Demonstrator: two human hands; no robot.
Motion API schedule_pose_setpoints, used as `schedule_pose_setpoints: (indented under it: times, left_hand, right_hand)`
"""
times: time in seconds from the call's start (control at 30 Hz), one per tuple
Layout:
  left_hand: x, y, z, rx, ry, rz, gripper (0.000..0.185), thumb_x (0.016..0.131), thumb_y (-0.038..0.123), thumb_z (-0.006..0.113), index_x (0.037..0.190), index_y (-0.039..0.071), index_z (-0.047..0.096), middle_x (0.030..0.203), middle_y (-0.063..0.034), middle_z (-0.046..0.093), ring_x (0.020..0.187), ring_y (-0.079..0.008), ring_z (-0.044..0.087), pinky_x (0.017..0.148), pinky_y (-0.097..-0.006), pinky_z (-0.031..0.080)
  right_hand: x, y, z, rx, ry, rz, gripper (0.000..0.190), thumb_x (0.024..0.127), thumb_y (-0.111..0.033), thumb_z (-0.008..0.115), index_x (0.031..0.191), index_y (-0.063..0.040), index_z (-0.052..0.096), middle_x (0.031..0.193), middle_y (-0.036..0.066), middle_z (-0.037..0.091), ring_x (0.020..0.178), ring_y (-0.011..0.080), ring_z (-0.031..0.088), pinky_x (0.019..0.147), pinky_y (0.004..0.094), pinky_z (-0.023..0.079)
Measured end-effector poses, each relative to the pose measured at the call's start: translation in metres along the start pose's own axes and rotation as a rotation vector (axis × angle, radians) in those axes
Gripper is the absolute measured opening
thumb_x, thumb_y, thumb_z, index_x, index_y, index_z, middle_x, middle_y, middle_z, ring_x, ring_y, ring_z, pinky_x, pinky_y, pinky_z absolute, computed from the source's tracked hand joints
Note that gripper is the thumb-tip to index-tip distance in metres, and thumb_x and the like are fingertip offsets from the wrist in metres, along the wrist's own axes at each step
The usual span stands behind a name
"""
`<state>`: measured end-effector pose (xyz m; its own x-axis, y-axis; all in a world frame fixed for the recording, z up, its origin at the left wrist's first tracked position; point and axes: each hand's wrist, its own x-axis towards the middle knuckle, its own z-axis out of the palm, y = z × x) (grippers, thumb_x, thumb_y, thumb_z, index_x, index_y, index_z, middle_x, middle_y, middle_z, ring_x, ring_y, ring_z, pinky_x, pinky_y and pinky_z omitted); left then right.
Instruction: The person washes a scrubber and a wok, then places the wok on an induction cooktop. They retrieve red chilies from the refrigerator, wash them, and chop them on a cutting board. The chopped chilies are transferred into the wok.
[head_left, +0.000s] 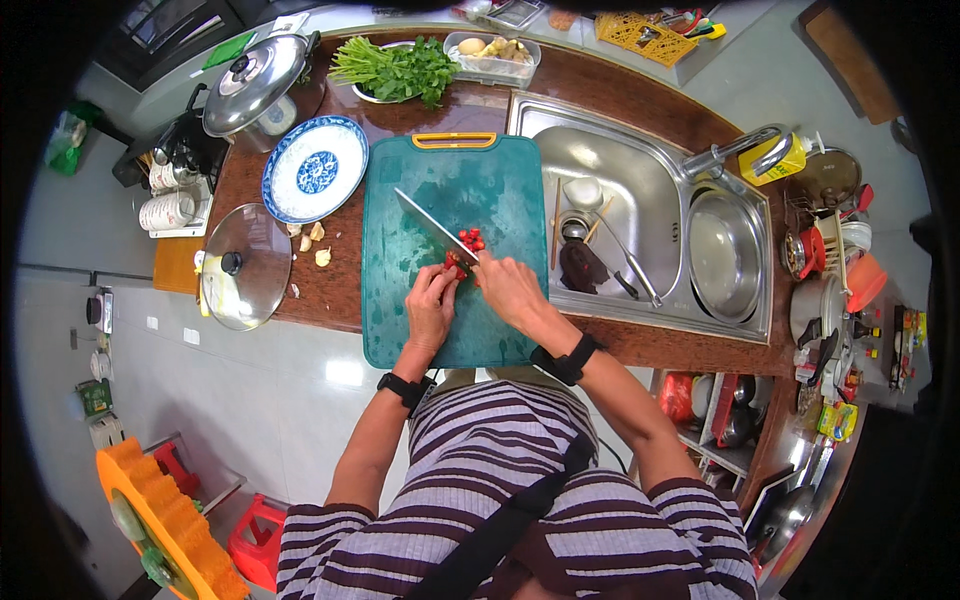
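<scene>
A green cutting board (450, 172) with a yellow handle lies before me, its right side meeting the sink. My right hand (510, 289) grips a kitchen knife (431, 219), whose blade points up and to the left over the board. With bent fingertips, my left hand (433, 300) holds down a red chili pepper (453, 262) beside the blade. Several cut chili pieces (472, 238) sit just right of the knife. The knife's handle is hidden in my right hand.
Left of the board are a blue-and-white plate (315, 196), garlic cloves (318, 231) and a glass lid (247, 289). Leafy greens (401, 69) stand behind it. The steel sink (637, 172) at right holds a ladle (630, 259) and chopsticks. A lidded pot (259, 90) is back left.
</scene>
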<state>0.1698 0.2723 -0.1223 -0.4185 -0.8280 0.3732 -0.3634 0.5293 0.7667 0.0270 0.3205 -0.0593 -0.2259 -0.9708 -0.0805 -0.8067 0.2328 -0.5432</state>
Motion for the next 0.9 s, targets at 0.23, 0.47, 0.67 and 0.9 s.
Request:
schedule_pose_setpoints:
  times: [0.23,0.47,0.67,0.9]
  left_hand:
    - [0.000,-0.005,0.002,-0.034,0.001,0.017,0.017,0.076,-0.001,0.066,0.092,0.003,0.064,0.096,-0.0105,0.061,0.082,-0.0278,0.061,0.067,-0.0340,0.051]
    - [0.002,-0.007,0.001,-0.039,0.026,0.057,0.018,0.074,0.000,0.068,0.091,0.003,0.064,0.094,-0.0104,0.062,0.080,-0.0267,0.062,0.069,-0.0321,0.051]
    - [0.000,-0.006,0.002,-0.106,0.054,-0.042,0.017,0.072,0.001,0.070,0.089,0.003,0.064,0.090,-0.0097,0.062,0.078,-0.0263,0.062,0.067,-0.0317,0.051]
    - [0.003,-0.008,-0.003,-0.002,0.021,0.004,0.014,0.071,0.001,0.070,0.083,0.003,0.064,0.087,-0.0090,0.062,0.076,-0.0270,0.059,0.065,-0.0345,0.049]
  right_hand:
    - [-0.025,-0.005,0.009,-0.084,-0.026,-0.026,0.016,0.089,-0.013,0.047,0.092,0.002,0.049,0.066,0.026,0.059,0.065,0.0446,0.060,0.056,0.0515,0.049]
    - [0.018,0.002,0.012,0.114,0.043,0.037,0.018,0.089,-0.016,0.048,0.094,0.001,0.052,0.070,0.028,0.059,0.069,0.0460,0.059,0.059,0.0530,0.047]
    - [-0.022,-0.001,-0.021,0.039,-0.087,0.016,0.018,0.090,-0.017,0.048,0.097,0.000,0.051,0.069,0.027,0.058,0.069,0.0453,0.058,0.056,0.0519,0.046]
    - [-0.048,-0.011,-0.017,-0.184,-0.003,-0.140,0.009,0.085,-0.007,0.047,0.087,0.001,0.047,0.061,0.021,0.059,0.057,0.0388,0.061,0.049,0.0457,0.050]
